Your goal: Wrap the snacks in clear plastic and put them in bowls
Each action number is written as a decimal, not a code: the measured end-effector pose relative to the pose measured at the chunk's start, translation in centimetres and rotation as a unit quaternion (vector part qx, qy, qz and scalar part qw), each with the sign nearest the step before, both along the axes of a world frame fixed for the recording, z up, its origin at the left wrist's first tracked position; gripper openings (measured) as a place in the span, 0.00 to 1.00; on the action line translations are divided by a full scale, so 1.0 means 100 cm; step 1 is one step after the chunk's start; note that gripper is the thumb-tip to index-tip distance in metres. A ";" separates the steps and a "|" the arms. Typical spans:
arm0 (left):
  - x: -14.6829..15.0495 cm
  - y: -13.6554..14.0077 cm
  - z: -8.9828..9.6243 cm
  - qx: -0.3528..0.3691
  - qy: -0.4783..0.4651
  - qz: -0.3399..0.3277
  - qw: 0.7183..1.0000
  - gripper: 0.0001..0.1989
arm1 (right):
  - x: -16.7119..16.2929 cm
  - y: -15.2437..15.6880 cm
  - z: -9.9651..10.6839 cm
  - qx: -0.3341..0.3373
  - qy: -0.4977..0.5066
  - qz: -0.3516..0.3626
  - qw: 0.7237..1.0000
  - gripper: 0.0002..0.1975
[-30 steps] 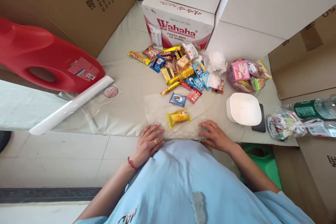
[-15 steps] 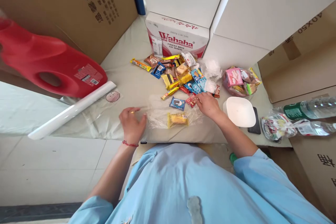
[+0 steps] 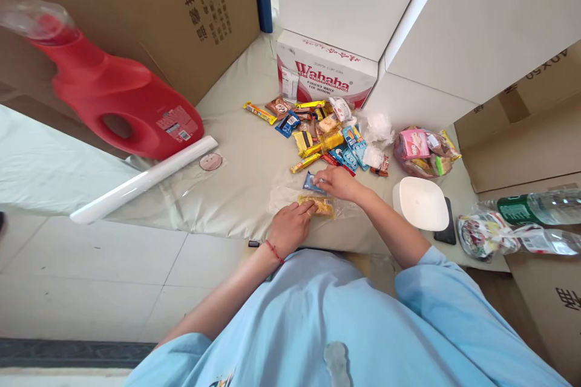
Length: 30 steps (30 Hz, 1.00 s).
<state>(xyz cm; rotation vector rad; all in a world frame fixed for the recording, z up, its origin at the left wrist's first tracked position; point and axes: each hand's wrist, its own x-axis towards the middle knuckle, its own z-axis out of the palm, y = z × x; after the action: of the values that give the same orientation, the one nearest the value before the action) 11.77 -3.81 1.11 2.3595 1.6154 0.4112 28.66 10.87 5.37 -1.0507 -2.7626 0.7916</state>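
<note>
My left hand (image 3: 292, 227) lies with outstretched fingers over the left part of a yellow snack packet (image 3: 324, 206) near the table's front edge. Beneath that packet is a clear plastic bag or film (image 3: 279, 198). My right hand (image 3: 339, 183) is just behind it, its fingers bent and closed at the right end of a blue snack packet (image 3: 310, 182), which they partly hide. Behind both hands is a pile of wrapped snacks, including a yellow stick packet (image 3: 305, 163), light blue packets (image 3: 355, 144) and a blue packet (image 3: 287, 124).
A white bowl (image 3: 423, 204) stands right of my forearm, beside a black phone (image 3: 445, 227). Farther right are a bag of snacks (image 3: 424, 154) and plastic bottles (image 3: 540, 208). Left are a white roll (image 3: 145, 180) and a red jug (image 3: 131, 97). A Wahaha box (image 3: 324, 75) stands behind.
My left hand has moved right, from beside the plastic onto the yellow packet. My right hand has shifted left from the red packet to the blue one. The red packet beside it is now hidden.
</note>
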 end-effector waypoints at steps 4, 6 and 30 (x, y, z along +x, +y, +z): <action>-0.011 -0.004 -0.012 -0.023 -0.054 0.004 0.998 0.20 | 0.022 -0.047 0.003 0.044 -0.037 0.135 0.989 0.19; -0.021 -0.009 -0.019 -0.031 -0.140 0.008 0.990 0.20 | 0.028 -0.069 0.000 0.055 -0.084 0.115 0.988 0.25; 0.019 -0.003 0.009 -0.043 -0.133 -0.009 0.990 0.21 | 0.067 -0.093 -0.018 -0.106 0.149 -0.005 0.983 0.17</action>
<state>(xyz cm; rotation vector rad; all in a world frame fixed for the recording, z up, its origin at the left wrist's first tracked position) 13.69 -4.13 2.06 2.1489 1.4579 0.6116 35.37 1.59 3.54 -0.8898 -2.4614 1.1576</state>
